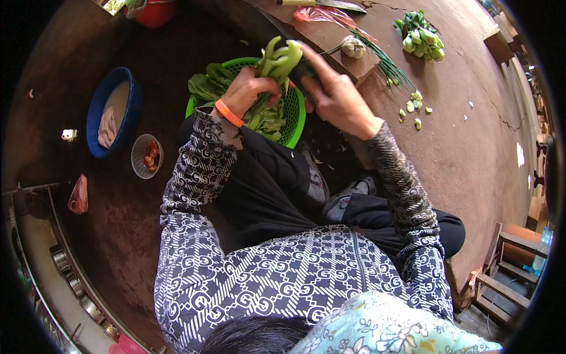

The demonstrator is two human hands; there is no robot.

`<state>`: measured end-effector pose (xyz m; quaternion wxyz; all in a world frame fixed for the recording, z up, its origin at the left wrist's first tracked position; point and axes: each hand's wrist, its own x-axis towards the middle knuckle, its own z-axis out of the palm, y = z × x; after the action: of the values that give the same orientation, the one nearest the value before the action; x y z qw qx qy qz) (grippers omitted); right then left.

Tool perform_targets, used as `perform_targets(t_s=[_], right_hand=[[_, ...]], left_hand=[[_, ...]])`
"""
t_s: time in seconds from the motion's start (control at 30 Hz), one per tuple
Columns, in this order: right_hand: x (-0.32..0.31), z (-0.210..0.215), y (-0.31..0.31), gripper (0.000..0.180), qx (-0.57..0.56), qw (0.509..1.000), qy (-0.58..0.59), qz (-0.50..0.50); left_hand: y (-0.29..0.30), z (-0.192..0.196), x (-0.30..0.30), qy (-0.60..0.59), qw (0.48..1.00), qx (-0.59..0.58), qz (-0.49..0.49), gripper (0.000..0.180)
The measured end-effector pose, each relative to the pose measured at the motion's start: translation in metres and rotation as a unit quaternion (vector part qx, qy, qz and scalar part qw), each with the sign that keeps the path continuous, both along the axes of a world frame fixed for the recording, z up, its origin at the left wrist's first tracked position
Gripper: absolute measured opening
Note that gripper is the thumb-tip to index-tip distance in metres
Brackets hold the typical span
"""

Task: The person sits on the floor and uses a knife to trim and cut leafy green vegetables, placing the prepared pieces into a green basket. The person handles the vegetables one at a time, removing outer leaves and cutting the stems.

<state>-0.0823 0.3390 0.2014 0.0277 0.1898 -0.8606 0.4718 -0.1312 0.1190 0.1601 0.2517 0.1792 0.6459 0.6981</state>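
Holding leafy stalks [282, 59] above a green basket [300, 118]

Both hands are near each other over the far side of the basket, at work on the same bunch. The left hand [247, 93], with an orange wristband [229, 112], is clamped around the stalks, whose pale, thick ends point up and away. Just to the right, the right hand [343, 101] is closed on a dark blade [302, 69], which is right beside the stalks; whether it touches them I cannot tell, and its handle is hidden.

Below the hands, the basket holds broad leaves [207, 87] at its left and cut pieces [270, 122] nearer the middle. It stands in front of the seated person's crossed legs.

Farther left on the dark floor is a blue basin [92, 115] with cloudy liquid and a pale pink piece [108, 128] in it. Near its right side stands a clear tub [138, 164] of reddish chunks [152, 155].

Far right, on the raised ledge, a garlic bulb [354, 46] sits on a wooden block [364, 68]. Green onions [394, 66] lie beside it, with a red plastic bag [321, 16] and a wood-handled knife [323, 4] beyond. Another bunch of greens [423, 44] lies farther right, and pale green scraps [411, 106] are scattered nearer.
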Motion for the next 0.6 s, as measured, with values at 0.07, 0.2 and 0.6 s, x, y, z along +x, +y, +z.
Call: perform_targets(t_s=[0.07, 0.2, 0.6], right_hand=[[-0.002, -0.009, -0.003, 0.060, 0.012, 0.992, -0.122, 0.000], [0.001, -0.017, 0.001, 0.056, -0.065, 0.993, -0.087, -0.048], [0.039, -0.034, -0.024, 0.063, -0.146, 0.924, -0.350, 0.057]], left_hand=[[-0.002, -0.004, -0.003, 0.080, 0.980, -0.172, 0.068, 0.031], [-0.014, -0.011, -0.009, 0.240, 0.842, -0.450, 0.177, 0.031], [-0.015, -0.011, -0.015, 0.286, 0.740, -0.588, 0.159, 0.031]])
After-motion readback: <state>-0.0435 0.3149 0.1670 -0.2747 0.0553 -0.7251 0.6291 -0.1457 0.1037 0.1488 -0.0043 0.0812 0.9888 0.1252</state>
